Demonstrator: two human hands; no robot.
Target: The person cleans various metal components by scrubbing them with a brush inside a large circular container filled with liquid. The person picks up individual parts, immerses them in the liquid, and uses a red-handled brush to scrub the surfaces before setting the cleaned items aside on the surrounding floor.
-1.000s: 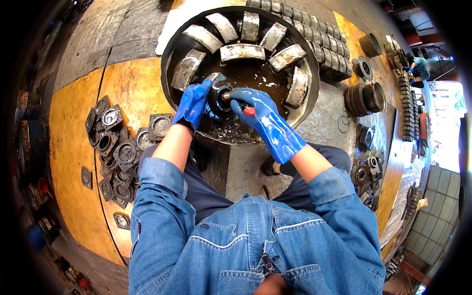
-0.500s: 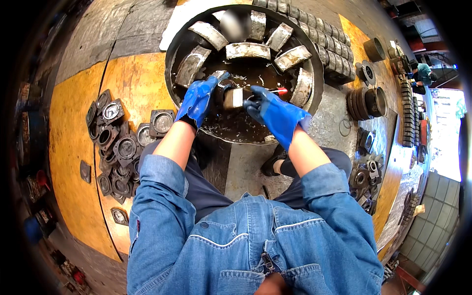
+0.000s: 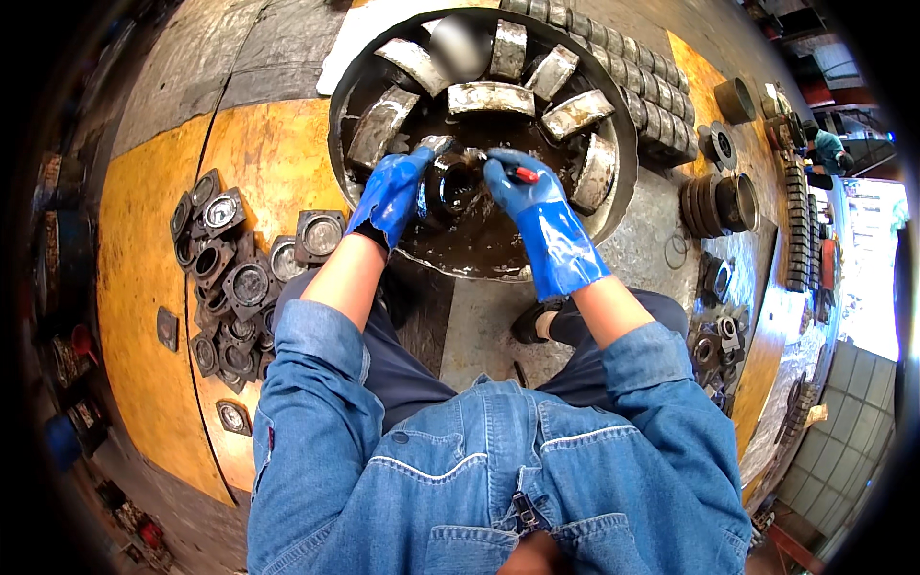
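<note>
Both hands grip: left hand (image 3: 391,190) a dark ring (image 3: 434,195), right hand (image 3: 525,190) a red-ended tool (image 3: 526,175), now shifted leftward.

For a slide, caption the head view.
Gloved left hand holds a dark ring, right hand a red-ended tool, over a round basin of liquid.

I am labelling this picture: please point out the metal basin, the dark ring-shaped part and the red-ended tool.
Metal basin (image 3: 627,158), head view: right inner wall.
Dark ring-shaped part (image 3: 432,198), head view: left side.
Red-ended tool (image 3: 526,175), head view: red end.
</note>
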